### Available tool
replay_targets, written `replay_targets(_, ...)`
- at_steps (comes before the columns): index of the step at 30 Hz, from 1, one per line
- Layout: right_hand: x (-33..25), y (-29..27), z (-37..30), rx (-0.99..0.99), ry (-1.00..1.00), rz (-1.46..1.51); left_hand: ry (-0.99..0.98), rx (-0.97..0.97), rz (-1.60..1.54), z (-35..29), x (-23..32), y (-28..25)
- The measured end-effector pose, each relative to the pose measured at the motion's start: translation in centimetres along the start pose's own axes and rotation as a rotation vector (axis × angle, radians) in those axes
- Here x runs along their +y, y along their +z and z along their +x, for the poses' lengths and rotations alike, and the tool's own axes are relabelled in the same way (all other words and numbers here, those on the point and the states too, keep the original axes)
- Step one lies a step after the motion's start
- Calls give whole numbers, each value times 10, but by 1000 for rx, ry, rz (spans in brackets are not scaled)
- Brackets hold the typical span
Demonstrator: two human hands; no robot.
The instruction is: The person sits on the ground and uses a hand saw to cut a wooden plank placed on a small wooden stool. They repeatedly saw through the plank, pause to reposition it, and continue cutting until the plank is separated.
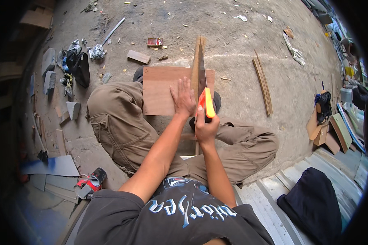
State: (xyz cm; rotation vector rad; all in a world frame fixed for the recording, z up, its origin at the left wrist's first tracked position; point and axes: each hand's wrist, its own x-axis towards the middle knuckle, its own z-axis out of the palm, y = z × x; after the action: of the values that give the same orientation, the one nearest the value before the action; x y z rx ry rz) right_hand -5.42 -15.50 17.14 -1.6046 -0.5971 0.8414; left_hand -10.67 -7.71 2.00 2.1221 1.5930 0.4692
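My right hand (206, 127) is wrapped round the orange and yellow handle of a handsaw (202, 71), whose blade points away from me. The blade lies along the right side of a narrow wooden strip (195, 67), which runs lengthwise away from me. Under both is a reddish-brown wooden board (161, 96), set between my bent legs. Flat on that board, just left of the strip, rests my left hand (184, 99) with its fingers stretched out. Whether the teeth are biting into the wood cannot be seen.
Long thin wood strips (262, 85) lie on the concrete floor at right. A wood block (138, 56) and a small red box (154, 41) sit beyond the board. Grey blocks (49, 82) and a black plastic bag (77, 67) are at left; dark cloth (313, 200) lies near right.
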Motion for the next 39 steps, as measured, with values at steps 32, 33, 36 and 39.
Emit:
replay_targets(32,1,14,17,-25,-85,-73,6,0,-65,3,-11,8)
replay_targets(33,-7,17,28,-34,-82,-101,29,20,-54,4,-14,7)
replay_targets(36,1,23,112,54,-122,-183,91,21,-91,7,9,9)
replay_targets(39,6,23,93,-13,-2,-42,71,38,-71,3,-6,7)
